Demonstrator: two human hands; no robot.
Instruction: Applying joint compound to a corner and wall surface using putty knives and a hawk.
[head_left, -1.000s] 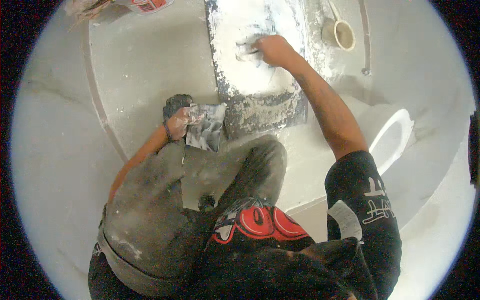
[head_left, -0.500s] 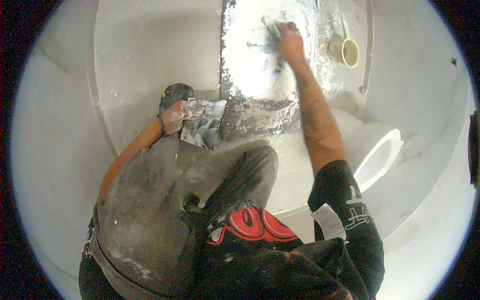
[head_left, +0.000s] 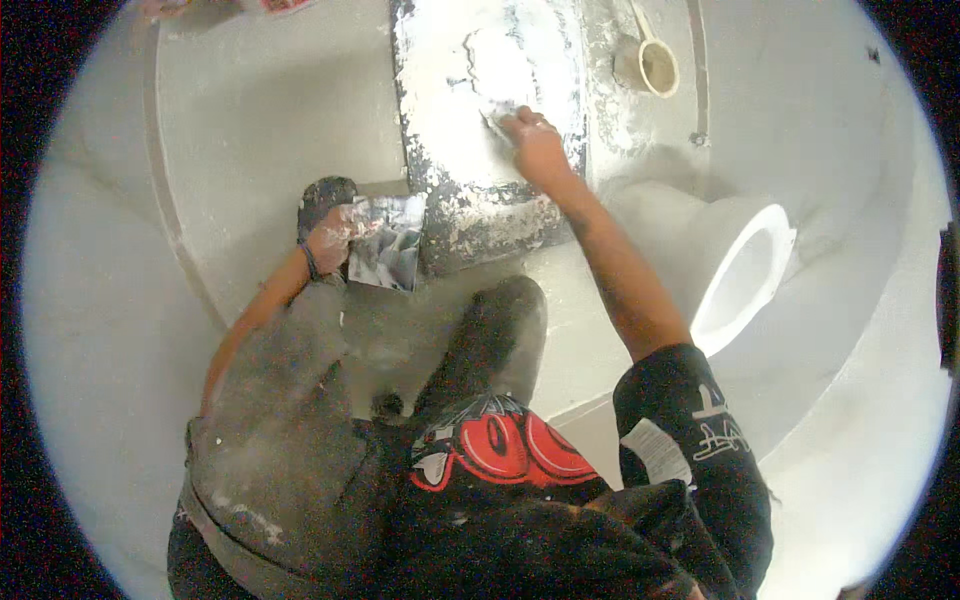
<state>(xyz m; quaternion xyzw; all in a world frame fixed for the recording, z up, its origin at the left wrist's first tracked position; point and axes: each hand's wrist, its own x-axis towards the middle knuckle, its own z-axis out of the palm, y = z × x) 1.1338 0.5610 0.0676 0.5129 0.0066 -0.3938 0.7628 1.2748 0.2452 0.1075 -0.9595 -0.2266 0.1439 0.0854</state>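
My left hand (head_left: pixel 328 240) is closed on one edge of a flat, shiny metal scraper plate (head_left: pixel 388 245), smeared with pale streaks. It is beside my dusty dark shoe (head_left: pixel 326 192). Ahead, my right hand (head_left: pixel 542 150) grips a scraper (head_left: pixel 496 120), its blade coated in white paste and mostly lost in glare. That blade is low over, or touching, a long dark board (head_left: pixel 500 228) covered with white paste. A thicker mound of paste (head_left: pixel 500 62) lies on the board just beyond the scraper.
Right of the board, a beige long-handled dipper (head_left: pixel 658 68) is on the paste-spattered floor. A white toilet bowl (head_left: pixel 742 272) stands at the right, near my right forearm. Pale walls curve up on both sides. Red items (head_left: pixel 285 5) show at the far left edge.
My right hand has drawn the scraper back along the board toward me, and the paste mound now shows beyond it. My left hand still holds its plate. The whole view has shifted slightly.
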